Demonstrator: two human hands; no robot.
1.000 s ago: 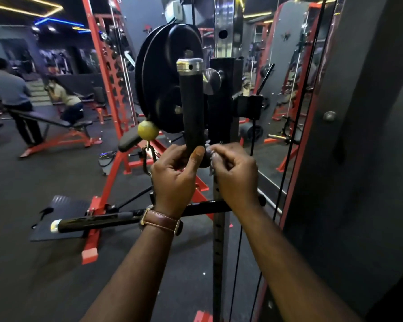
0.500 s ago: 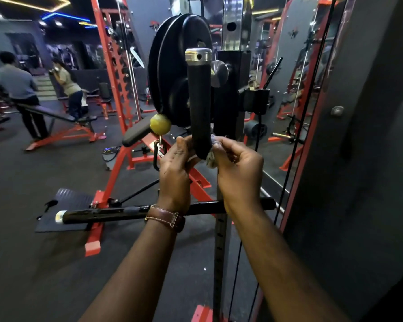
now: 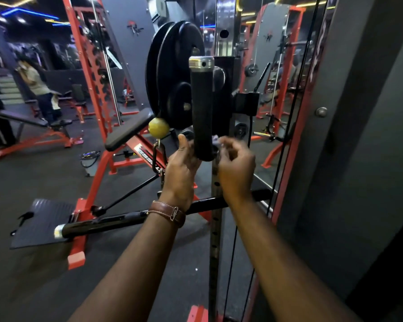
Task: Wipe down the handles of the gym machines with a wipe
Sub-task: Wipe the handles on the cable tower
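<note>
Right hand (image 3: 236, 163) pinches a small crumpled wipe (image 3: 216, 141) in curled fingers, pressed to the bottom end of the upright black grip (image 3: 201, 108). Left hand (image 3: 180, 168) sits just beside that end, thumb up, fingers hidden behind it, so I can't tell if it grips. My read: I'm at the grip's lower end; nothing shows whether the shaft above and metal cap (image 3: 201, 62) are done. Long bar (image 3: 107, 223) below looks untouched, other machines left.
</note>
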